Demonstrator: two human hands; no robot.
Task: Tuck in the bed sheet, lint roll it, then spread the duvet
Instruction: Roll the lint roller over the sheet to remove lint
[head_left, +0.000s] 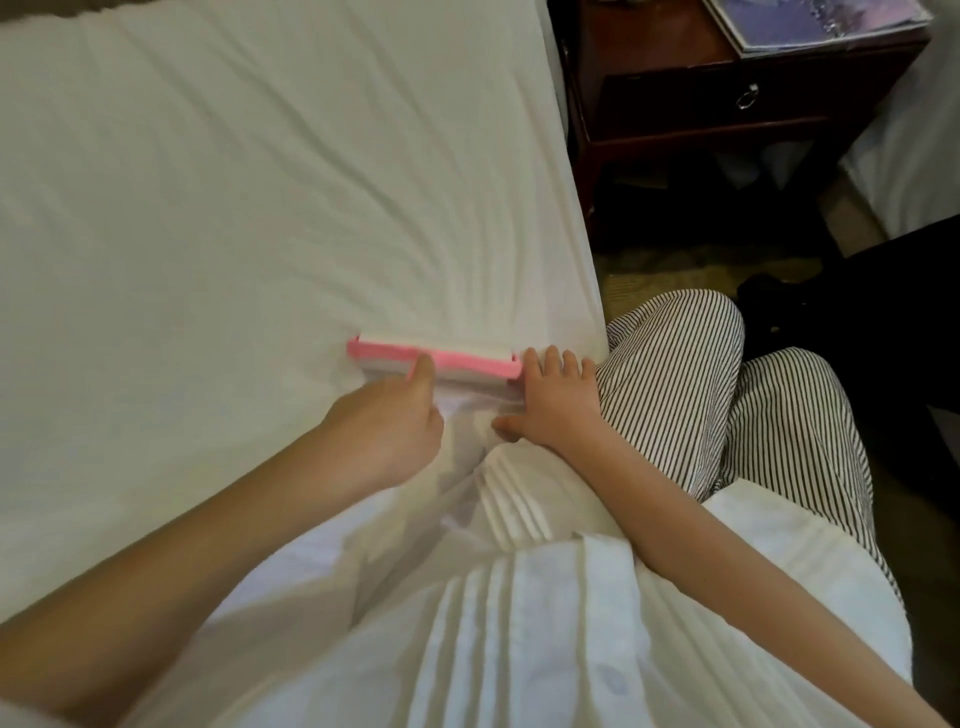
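Note:
A white bed sheet (234, 197) covers the mattress, with wrinkles fanning out from its near right edge. A pink lint roller (441, 362) lies across the sheet there. My left hand (387, 423) grips the roller from behind, with one finger laid over its pink frame. My right hand (558, 397) lies flat with spread fingers on the sheet, just beside the roller's right end. No duvet is in view.
A dark wooden nightstand (727, 104) with a ring-pull drawer and a magazine (810, 21) on top stands right of the bed. My striped trouser knee (675, 364) presses against the bed's edge. Another white bed (914, 156) shows at far right.

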